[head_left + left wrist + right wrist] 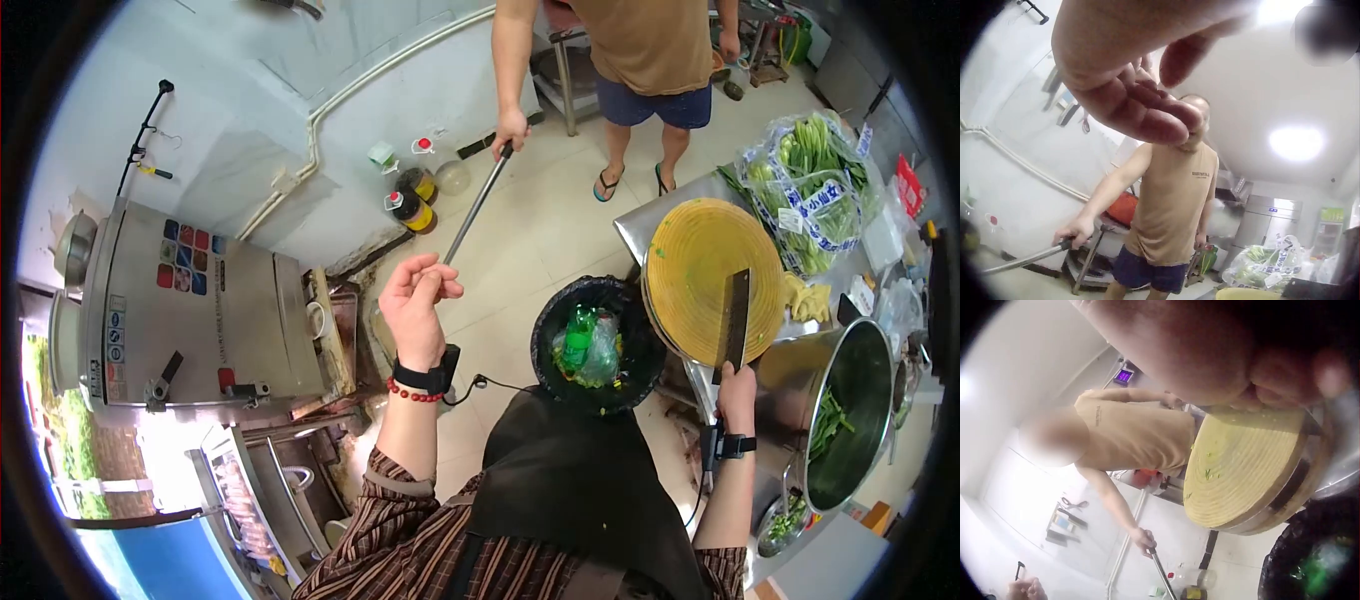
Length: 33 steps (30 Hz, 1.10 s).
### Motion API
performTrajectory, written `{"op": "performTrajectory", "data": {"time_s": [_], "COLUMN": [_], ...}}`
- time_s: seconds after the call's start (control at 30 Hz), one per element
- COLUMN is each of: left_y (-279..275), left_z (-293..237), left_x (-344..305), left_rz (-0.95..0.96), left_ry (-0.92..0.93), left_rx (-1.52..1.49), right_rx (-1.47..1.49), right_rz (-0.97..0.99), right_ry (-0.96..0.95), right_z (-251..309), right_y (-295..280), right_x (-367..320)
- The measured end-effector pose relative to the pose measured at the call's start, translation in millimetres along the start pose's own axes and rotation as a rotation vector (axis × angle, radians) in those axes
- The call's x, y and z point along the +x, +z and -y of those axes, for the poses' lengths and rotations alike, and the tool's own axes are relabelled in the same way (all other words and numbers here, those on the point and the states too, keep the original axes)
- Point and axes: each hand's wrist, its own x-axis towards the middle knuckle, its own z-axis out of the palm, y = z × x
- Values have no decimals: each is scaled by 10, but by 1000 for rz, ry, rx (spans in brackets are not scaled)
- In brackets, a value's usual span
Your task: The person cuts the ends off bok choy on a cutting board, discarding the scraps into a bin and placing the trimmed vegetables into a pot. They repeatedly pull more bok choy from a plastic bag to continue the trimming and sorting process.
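My right hand (738,395) grips the handle of a cleaver (735,315) at the near edge of a round wooden chopping block (695,265). The dark blade overlaps the block's right part in the head view. Small green scraps dot the block's top (1229,469) in the right wrist view. Raised over the floor on the other side, my left hand (413,305) has its fingers loosely bent and holds nothing. In the left wrist view, its fingers (1141,115) hang partly in front of a person standing opposite.
The person (650,45) opposite holds a metal rod (478,205). A black-lined bin (545,345) with a green bottle stands below the block. Bagged greens (815,160) and a large steel pot (785,385) sit at right. A steel cabinet (210,330) stands left; bottles (410,212) line the wall.
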Motion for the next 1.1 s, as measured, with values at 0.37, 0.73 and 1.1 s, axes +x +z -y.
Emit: {"op": "performTrajectory", "data": {"time_s": [0.37, 0.73, 1.1], "left_y": [176, 272, 225], "left_z": [11, -21, -30], "left_x": [1, -37, -130], "left_rz": [26, 38, 20], "left_ry": [-8, 3, 7], "left_rx": [3, 10, 25], "right_rx": [164, 194, 204], "right_rz": [53, 49, 58], "right_ry": [34, 38, 33], "right_z": [116, 206, 234], "right_y": [-45, -90, -96], "right_x": [-94, -155, -181]}}
